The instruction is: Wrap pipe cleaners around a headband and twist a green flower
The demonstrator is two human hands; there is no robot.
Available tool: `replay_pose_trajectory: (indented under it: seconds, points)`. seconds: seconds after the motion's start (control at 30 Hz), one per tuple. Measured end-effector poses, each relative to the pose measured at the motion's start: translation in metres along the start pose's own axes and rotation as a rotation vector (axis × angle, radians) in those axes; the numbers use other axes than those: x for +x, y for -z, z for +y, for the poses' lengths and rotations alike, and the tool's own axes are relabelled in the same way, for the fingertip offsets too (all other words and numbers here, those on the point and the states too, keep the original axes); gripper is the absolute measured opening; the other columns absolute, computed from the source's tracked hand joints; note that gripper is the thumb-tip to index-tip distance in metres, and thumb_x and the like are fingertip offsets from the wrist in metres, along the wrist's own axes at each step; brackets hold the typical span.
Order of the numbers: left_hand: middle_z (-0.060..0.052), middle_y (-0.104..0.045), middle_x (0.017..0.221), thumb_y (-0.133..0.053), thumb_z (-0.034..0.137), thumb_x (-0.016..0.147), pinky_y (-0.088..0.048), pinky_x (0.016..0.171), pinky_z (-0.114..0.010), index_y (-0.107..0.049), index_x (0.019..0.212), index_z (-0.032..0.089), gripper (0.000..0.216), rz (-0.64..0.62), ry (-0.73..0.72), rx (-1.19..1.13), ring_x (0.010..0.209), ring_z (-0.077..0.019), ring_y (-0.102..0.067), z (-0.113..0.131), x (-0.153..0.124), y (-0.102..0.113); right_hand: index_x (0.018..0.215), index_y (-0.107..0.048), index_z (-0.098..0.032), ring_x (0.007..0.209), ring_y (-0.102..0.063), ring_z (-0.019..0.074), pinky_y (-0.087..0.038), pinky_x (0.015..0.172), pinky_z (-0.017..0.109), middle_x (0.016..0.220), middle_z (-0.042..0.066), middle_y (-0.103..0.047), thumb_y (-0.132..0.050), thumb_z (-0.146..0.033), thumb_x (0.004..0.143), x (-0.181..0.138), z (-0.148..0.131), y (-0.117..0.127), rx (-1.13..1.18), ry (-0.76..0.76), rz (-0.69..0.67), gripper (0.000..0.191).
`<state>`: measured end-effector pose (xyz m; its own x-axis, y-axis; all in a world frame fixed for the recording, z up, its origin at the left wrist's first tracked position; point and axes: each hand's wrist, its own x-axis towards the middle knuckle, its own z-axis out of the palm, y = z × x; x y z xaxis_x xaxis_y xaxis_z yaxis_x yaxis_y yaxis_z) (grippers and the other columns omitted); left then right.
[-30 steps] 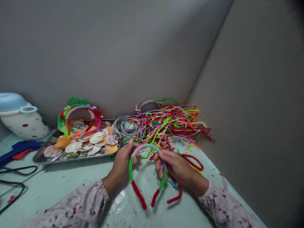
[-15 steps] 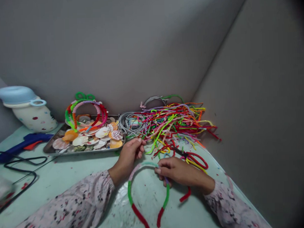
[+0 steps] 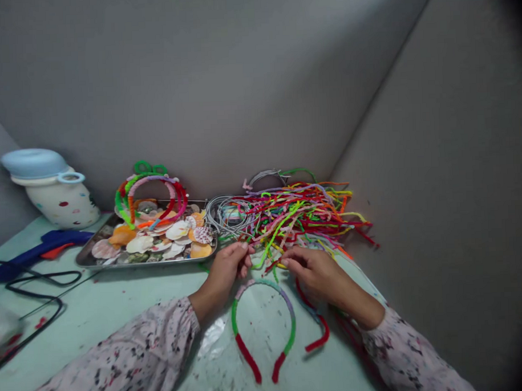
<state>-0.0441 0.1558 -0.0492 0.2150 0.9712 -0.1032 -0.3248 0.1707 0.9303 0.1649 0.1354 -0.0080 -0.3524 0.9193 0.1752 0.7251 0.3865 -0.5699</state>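
A headband point(image 3: 234, 322) wrapped in pink, green, purple and red pipe cleaner lies on the table with both red ends toward me. Beyond its left side is my left hand point(image 3: 229, 269), fingers curled and thumb pressed on them; what they hold, if anything, is hidden. My right hand point(image 3: 315, 276) reaches to the near edge of the pipe cleaner heap point(image 3: 300, 211). Its thumb and index fingertips come together at a red pipe cleaner point(image 3: 272, 266). Below the right hand lies another red-ended band point(image 3: 320, 342), partly covered. The scissors are hidden from view.
A metal tray point(image 3: 147, 264) of seashells holds finished-looking headbands point(image 3: 130, 194) at left. Coiled grey wire point(image 3: 221, 217) lies between tray and heap. A blue glue gun point(image 3: 36, 252), its black cord point(image 3: 61, 305) and a blue-lidded jar point(image 3: 59, 197) stand farther left. Walls close the back and right.
My right hand has let go of the headband and moved up to the heap, covering the scissors. The headband now rests on the table. My left hand stays curled in nearly the same place.
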Motion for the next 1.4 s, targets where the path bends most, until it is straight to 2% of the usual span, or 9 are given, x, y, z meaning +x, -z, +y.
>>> replay_pose_trajectory:
  seconds: [0.13, 0.33, 0.53, 0.73, 0.83, 0.9, 1.0, 1.2, 1.4]
  points:
    - [0.003, -0.054, 0.059, -0.059, 0.044, 0.077, -0.026, 0.040, -0.016, -0.061, 0.082, 0.013, 0.032, -0.006, 0.006, 0.024, 0.041, -0.0039, -0.040, 0.000, 0.000, -0.001, 0.103, -0.065, -0.022, 0.086, -0.060, 0.0186, -0.042, 0.076, 0.028, 0.096, 0.006, -0.068, -0.050, -0.021, 0.086, 0.017, -0.006, -0.008, -0.127, 0.094, 0.085, 0.023]
    - [0.003, -0.054, 0.059, -0.059, 0.046, 0.077, -0.026, 0.040, -0.015, -0.061, 0.081, 0.013, 0.033, -0.015, 0.003, 0.054, 0.041, -0.0035, -0.041, -0.001, 0.001, -0.002, 0.118, -0.059, -0.028, 0.078, -0.062, 0.0191, -0.040, 0.066, 0.027, 0.093, 0.006, -0.066, -0.045, -0.018, 0.089, 0.027, -0.002, -0.029, -0.502, 0.021, 0.016, 0.034]
    - [0.003, -0.053, 0.059, -0.063, 0.042, 0.076, -0.025, 0.040, -0.015, -0.060, 0.081, 0.013, 0.029, -0.017, 0.031, 0.090, 0.041, -0.0030, -0.041, 0.001, 0.001, -0.004, 0.132, -0.045, -0.028, 0.082, -0.061, 0.0190, -0.038, 0.067, 0.027, 0.097, 0.007, -0.064, -0.042, -0.018, 0.091, 0.025, 0.003, -0.032, -0.547, 0.061, 0.071, 0.042]
    - [0.004, -0.052, 0.060, -0.064, 0.040, 0.075, -0.025, 0.041, -0.016, -0.059, 0.079, 0.014, 0.027, -0.032, 0.039, 0.107, 0.042, -0.0035, -0.040, 0.003, 0.001, -0.006, 0.105, -0.061, -0.021, 0.080, -0.059, 0.0175, -0.037, 0.068, 0.026, 0.089, 0.006, -0.062, -0.042, -0.019, 0.092, 0.026, 0.012, -0.034, -0.558, 0.100, 0.119, 0.023]
    - [0.004, -0.051, 0.059, -0.065, 0.041, 0.074, -0.024, 0.042, -0.017, -0.059, 0.081, 0.014, 0.028, -0.035, 0.023, 0.125, 0.043, -0.0041, -0.038, 0.003, 0.001, -0.007, 0.103, -0.061, -0.021, 0.079, -0.057, 0.0171, -0.036, 0.067, 0.026, 0.086, 0.005, -0.061, -0.043, -0.019, 0.091, 0.024, 0.012, -0.036, -0.547, 0.152, 0.191, 0.022]
    - [0.006, -0.046, 0.056, -0.066, 0.040, 0.074, -0.022, 0.043, -0.018, -0.061, 0.091, 0.015, 0.031, -0.030, -0.006, 0.167, 0.044, -0.0050, -0.036, 0.003, 0.001, -0.008, 0.105, -0.061, -0.021, 0.079, -0.057, 0.0171, -0.036, 0.067, 0.025, 0.085, 0.005, -0.061, -0.044, -0.018, 0.091, 0.022, 0.012, -0.037, -0.517, 0.200, 0.247, 0.022]
    - [0.007, -0.040, 0.053, -0.069, 0.040, 0.072, -0.019, 0.044, -0.019, -0.063, 0.097, 0.015, 0.036, -0.083, 0.011, 0.269, 0.045, -0.0055, -0.032, 0.002, 0.001, -0.007, 0.104, -0.061, -0.021, 0.077, -0.056, 0.0172, -0.036, 0.067, 0.026, 0.082, 0.004, -0.060, -0.047, -0.017, 0.089, 0.021, 0.012, -0.038, -0.480, 0.264, 0.327, 0.021]
    - [0.004, -0.049, 0.059, -0.070, 0.039, 0.069, -0.026, 0.048, -0.019, -0.062, 0.085, 0.013, 0.031, -0.145, 0.043, 0.392, 0.051, -0.0068, -0.038, 0.000, 0.003, -0.007, 0.097, -0.063, -0.022, 0.072, -0.054, 0.0170, -0.037, 0.065, 0.026, 0.076, 0.003, -0.058, -0.051, -0.016, 0.086, 0.020, 0.014, -0.039, -0.460, 0.339, 0.413, 0.017]
    - [0.006, -0.043, 0.052, -0.067, 0.040, 0.072, -0.021, 0.042, -0.019, -0.057, 0.071, 0.014, 0.027, -0.170, 0.044, 0.381, 0.043, -0.0054, -0.033, 0.003, 0.001, -0.009, 0.100, -0.062, -0.021, 0.075, -0.056, 0.0174, -0.039, 0.067, 0.026, 0.080, 0.004, -0.060, -0.052, -0.016, 0.085, 0.020, 0.016, -0.041, -0.435, 0.317, 0.414, 0.019]
